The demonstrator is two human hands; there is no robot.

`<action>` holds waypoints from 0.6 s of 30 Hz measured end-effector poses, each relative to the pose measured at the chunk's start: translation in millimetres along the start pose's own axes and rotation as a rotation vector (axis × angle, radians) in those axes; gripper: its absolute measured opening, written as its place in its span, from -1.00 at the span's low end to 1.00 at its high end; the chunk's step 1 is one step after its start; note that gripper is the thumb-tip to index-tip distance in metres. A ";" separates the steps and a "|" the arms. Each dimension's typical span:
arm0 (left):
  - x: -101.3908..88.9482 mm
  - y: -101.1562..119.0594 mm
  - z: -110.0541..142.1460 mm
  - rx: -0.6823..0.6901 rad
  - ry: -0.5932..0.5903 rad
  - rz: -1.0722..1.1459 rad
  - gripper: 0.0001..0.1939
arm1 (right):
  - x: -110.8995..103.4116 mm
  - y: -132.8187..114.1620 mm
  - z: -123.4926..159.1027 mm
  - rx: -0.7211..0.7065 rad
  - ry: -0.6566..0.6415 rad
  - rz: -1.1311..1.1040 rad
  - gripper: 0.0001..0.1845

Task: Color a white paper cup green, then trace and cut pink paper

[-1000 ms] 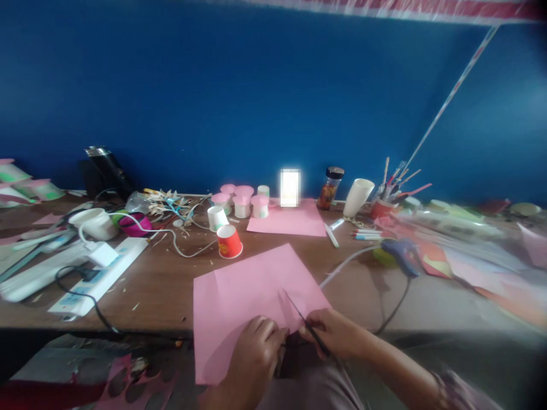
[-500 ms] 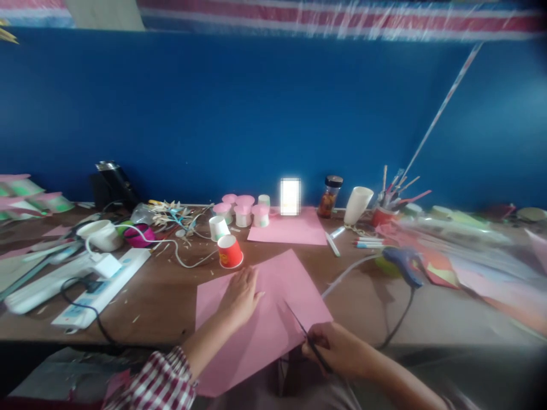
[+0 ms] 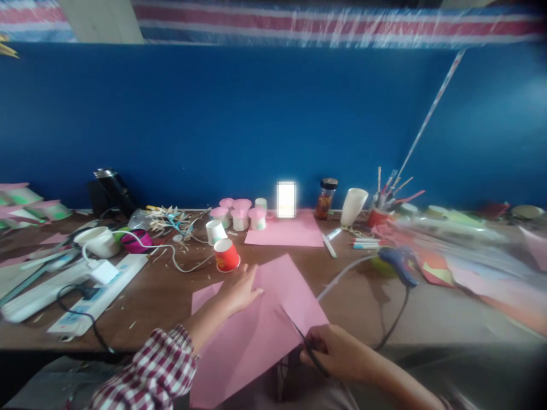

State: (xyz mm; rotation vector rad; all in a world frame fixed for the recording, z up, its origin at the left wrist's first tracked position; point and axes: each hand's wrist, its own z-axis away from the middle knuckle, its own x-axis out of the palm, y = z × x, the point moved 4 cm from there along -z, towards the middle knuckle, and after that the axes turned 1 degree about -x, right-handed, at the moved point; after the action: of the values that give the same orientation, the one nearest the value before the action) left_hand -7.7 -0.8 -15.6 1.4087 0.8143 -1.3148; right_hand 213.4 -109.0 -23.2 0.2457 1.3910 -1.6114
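Observation:
A large sheet of pink paper [image 3: 252, 353] lies at the table's front edge and hangs a little over it. My left hand [image 3: 239, 289] rests flat on the sheet's upper left part, fingers stretched out, just below a red paper cup [image 3: 227, 254]. At the sheet's right edge my right hand [image 3: 331, 350] is closed round the dark handles of a pair of scissors [image 3: 311, 352]. The blades point up and left over the paper. How far apart they stand I cannot tell.
A white power strip [image 3: 100, 296] with cables lies left. Behind the sheet stand a white cup [image 3: 216, 232], several pink-topped cups [image 3: 240, 216] and another pink sheet [image 3: 284, 230]. A blue glue gun [image 3: 398, 265], markers [image 3: 365, 244] and a jar [image 3: 326, 199] are to the right.
The view has shifted slightly, so the table sits a little lower and further left. My left hand still lies on the paper, and my right hand keeps hold of the scissors.

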 end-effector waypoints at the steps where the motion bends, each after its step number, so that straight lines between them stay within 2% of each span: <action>1: -0.6 0.2 0.0 -0.015 -0.006 -0.018 -0.42 | -1.8 -1.3 0.8 -0.006 0.004 0.028 -0.71; 5: -3.1 1.4 1.8 -0.075 -0.040 -0.041 -0.42 | -7.2 -3.7 2.8 -0.038 0.018 0.115 -0.69; 12: -5.1 -6.5 2.4 -0.175 -0.085 0.078 -0.34 | -9.6 -0.6 4.7 -0.059 0.009 0.191 -0.76; 18: -4.3 -21.4 13.3 -0.270 -0.150 0.527 -0.30 | -11.9 2.0 4.7 -0.068 0.025 0.259 -0.75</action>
State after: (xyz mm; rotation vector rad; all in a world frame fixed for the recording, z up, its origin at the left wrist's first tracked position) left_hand -32.5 -7.0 -14.9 1.1851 0.4536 -0.8548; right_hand 223.0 -106.6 -14.9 0.3904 1.3689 -1.3499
